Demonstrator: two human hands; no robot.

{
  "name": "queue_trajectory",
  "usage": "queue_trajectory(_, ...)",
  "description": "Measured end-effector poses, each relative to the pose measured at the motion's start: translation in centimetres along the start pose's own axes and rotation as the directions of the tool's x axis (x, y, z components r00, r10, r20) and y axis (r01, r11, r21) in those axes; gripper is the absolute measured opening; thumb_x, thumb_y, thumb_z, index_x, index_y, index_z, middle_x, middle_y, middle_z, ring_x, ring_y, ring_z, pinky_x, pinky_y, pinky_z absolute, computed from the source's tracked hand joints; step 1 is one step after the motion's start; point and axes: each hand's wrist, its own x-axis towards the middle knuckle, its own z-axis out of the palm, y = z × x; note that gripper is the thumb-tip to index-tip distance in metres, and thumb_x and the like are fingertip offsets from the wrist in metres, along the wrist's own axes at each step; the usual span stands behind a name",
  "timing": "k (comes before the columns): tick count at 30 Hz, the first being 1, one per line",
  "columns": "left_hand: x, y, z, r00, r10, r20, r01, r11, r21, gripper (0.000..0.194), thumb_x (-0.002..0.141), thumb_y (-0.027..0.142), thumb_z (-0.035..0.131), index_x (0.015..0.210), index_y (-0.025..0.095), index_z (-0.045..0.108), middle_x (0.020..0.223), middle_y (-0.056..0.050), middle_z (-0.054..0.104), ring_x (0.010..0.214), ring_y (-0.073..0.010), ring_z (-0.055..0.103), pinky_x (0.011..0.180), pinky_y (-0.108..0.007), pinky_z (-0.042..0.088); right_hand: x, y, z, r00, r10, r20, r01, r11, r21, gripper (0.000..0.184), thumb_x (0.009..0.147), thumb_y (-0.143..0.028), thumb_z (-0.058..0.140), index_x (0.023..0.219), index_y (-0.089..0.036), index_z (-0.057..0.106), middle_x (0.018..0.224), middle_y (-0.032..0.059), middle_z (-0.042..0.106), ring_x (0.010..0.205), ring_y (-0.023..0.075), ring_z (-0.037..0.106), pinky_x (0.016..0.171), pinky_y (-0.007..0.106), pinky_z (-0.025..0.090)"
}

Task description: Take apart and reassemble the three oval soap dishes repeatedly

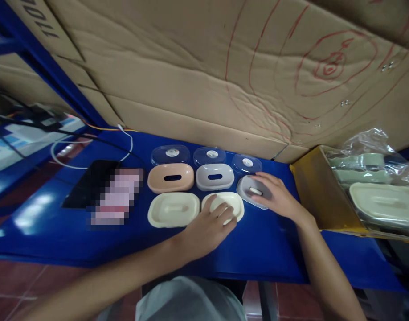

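My left hand (pixel 209 227) reaches over a cream oval tray (pixel 239 206), its bent fingers across the tray's middle and seemingly gripping it. My right hand (pixel 274 191) holds the side of a grey oval shell (pixel 246 189), where a pale raised bar shows in the slot. Another cream oval tray (pixel 157 209) with a central ridge lies left of my left hand. Behind the trays sit a peach slotted shell (pixel 154 178) and a grey slotted shell (pixel 216 183). Clear plastic lids (pixel 161 156) with round stickers form the back row. My right palm's underside is hidden.
A cardboard box (pixel 311 191) on the right holds green and cream parts and clear bags. To the left lie a black device (pixel 91 187), a blurred-out screen and a white cable (pixel 131 145). Cardboard (pixel 177 80) walls the back of the blue table (pixel 258 249).
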Motion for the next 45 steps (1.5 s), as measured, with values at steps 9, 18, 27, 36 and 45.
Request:
queue_trajectory(9, 0.7, -0.2, 0.3, 0.999, -0.013, -0.044, 0.005, 0.982, -0.186, 0.020, 0.109, 0.028, 0.058, 0.124, 0.024, 0.070, 0.143, -0.005, 0.069, 0.130, -0.0257, 0.060, 0.127, -0.060, 0.031, -3.6, -0.8, -1.3, 0.990, 0.014, 0.140, -0.021, 0.998, 0.052, 0.044, 0.087, -0.041, 0.088, 0.128, -0.031, 0.076, 0.158, 0.0121, 0.060, 0.145, 0.0373, 0.059, 0.117, 0.060, 0.052)
queue_trajectory(18, 0.1, -0.6, 0.4, 1.000, 0.005, -0.005, -0.006, 0.979, -0.203, 0.021, 0.105, 0.035, 0.066, 0.123, 0.024, 0.069, 0.145, -0.005, 0.066, 0.133, -0.0279, 0.058, 0.130, -0.063, 0.021, -3.6, -0.4, -2.4, 0.994, 0.086, -0.072, -0.080, 0.993, 0.090, 0.049, 0.093, -0.051, 0.082, 0.137, -0.034, 0.071, 0.164, 0.0119, 0.053, 0.150, 0.0361, 0.054, 0.123, 0.058, 0.048)
queue_trajectory(27, 0.0, -0.2, 0.6, 1.000, -0.023, -0.015, 0.019, 0.971, -0.237, 0.016, 0.106, 0.029, 0.065, 0.120, 0.025, 0.070, 0.142, -0.003, 0.068, 0.134, -0.0257, 0.057, 0.132, -0.062, 0.019, -0.4, 1.0, 1.3, 0.979, -0.026, -0.202, 0.021, 0.999, -0.031, 0.031, 0.099, -0.045, 0.074, 0.127, -0.032, 0.077, 0.158, 0.0113, 0.060, 0.145, 0.0369, 0.058, 0.121, 0.060, 0.044)
queue_trajectory(36, 0.0, -0.4, -0.2, 1.000, -0.014, 0.002, 0.014, 0.975, -0.221, 0.013, 0.106, 0.027, 0.064, 0.117, 0.023, 0.072, 0.142, -0.005, 0.067, 0.134, -0.0263, 0.059, 0.130, -0.062, 0.028, -0.9, -1.0, 1.7, 0.996, -0.063, -0.066, 0.059, 0.996, -0.059, 0.028, 0.101, -0.039, 0.070, 0.128, -0.037, 0.076, 0.155, 0.0056, 0.066, 0.144, 0.0340, 0.061, 0.127, 0.064, 0.031)
queue_trajectory(45, -0.2, -0.2, 0.2, 1.000, -0.008, 0.015, 0.011, 0.974, -0.227, 0.013, 0.109, 0.026, 0.060, 0.115, 0.023, 0.071, 0.139, -0.005, 0.069, 0.134, -0.0259, 0.058, 0.131, -0.063, 0.024, -1.3, -1.6, 1.6, 0.994, -0.081, -0.071, 0.077, 0.995, -0.058, 0.029, 0.106, -0.037, 0.065, 0.134, -0.034, 0.073, 0.150, 0.0083, 0.068, 0.139, 0.0323, 0.063, 0.117, 0.057, 0.044)
